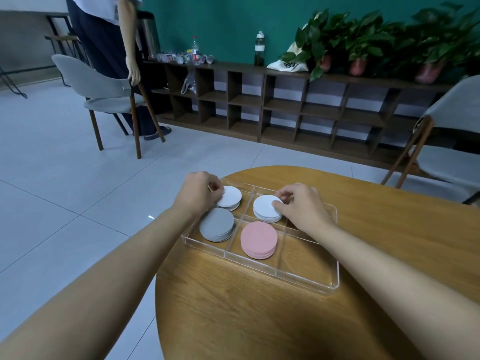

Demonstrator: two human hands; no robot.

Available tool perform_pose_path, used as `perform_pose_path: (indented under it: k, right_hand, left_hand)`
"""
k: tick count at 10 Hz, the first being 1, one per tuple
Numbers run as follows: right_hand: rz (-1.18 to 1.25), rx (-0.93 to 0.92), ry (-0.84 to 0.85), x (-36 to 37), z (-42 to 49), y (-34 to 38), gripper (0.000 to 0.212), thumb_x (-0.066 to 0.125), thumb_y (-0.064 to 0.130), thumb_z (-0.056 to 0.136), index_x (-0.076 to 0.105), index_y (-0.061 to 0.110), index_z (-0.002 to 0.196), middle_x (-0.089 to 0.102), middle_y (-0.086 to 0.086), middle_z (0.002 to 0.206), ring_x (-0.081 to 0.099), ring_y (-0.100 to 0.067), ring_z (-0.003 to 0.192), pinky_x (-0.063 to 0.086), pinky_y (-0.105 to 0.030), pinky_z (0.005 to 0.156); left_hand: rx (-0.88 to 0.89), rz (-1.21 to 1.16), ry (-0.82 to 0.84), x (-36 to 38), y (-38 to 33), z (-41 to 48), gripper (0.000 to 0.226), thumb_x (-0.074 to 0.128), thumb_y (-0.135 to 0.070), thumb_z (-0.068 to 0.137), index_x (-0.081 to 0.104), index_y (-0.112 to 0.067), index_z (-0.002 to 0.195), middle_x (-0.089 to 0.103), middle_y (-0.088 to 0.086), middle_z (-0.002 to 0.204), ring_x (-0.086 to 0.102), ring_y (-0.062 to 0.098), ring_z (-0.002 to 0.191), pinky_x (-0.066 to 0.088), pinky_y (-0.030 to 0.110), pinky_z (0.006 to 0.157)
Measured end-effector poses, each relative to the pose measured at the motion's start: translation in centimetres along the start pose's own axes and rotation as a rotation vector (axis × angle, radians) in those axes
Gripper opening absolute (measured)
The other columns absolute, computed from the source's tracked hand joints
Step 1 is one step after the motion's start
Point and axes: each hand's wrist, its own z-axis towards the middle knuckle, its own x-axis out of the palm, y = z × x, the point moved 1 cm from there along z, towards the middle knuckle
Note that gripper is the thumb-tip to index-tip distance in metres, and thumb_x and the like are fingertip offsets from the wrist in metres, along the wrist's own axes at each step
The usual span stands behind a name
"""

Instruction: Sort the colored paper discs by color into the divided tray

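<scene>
A clear divided tray point(335, 279) lies on the round wooden table point(259, 313). Its compartments hold stacks of paper discs: a white stack point(231, 197) at the far left, a grey stack point(217, 224) near left, a second white stack point(266, 207) in the far middle, and a pink stack point(258, 240) near middle. The near right compartment holds nothing. My left hand point(198, 192) curls over the left edge of the far-left white stack, fingers pinching it. My right hand point(302, 206) grips the right edge of the middle white stack with thumb and fingers.
Two grey chairs stand nearby, one point(104, 92) on the tiled floor at the left and one point(446, 152) at the right behind the table. A person point(114, 37) stands by the left chair. A dark low shelf point(285, 107) with bottles and potted plants lines the green wall.
</scene>
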Motion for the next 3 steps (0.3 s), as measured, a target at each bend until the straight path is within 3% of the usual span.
perform_pose_path:
  k: [1, 3]
  right_hand:
    - [-0.012, 0.009, 0.016, 0.1, 0.1, -0.1, 0.014, 0.077, 0.021, 0.087, 0.08, 0.015, 0.099, 0.066, 0.006, 0.088, 0.054, -0.002, 0.077, 0.036, -0.002, 0.062]
    - [0.024, 0.018, -0.02, -1.1, -0.9, 0.5, 0.014, 0.067, 0.027, 0.094, 0.078, 0.018, 0.098, 0.067, 0.006, 0.093, 0.06, -0.012, 0.092, 0.042, -0.023, 0.071]
  left_hand:
    - [-0.005, 0.054, 0.016, 0.0, -0.1, 0.2, 0.011, 0.073, -0.014, 0.09, 0.083, -0.011, 0.092, 0.077, 0.006, 0.094, 0.064, 0.019, 0.084, 0.053, 0.029, 0.069]
    - [0.016, 0.111, 0.058, -0.8, -1.3, -0.2, 0.017, 0.073, -0.024, 0.092, 0.079, -0.014, 0.105, 0.071, 0.004, 0.103, 0.064, 0.021, 0.092, 0.049, 0.028, 0.071]
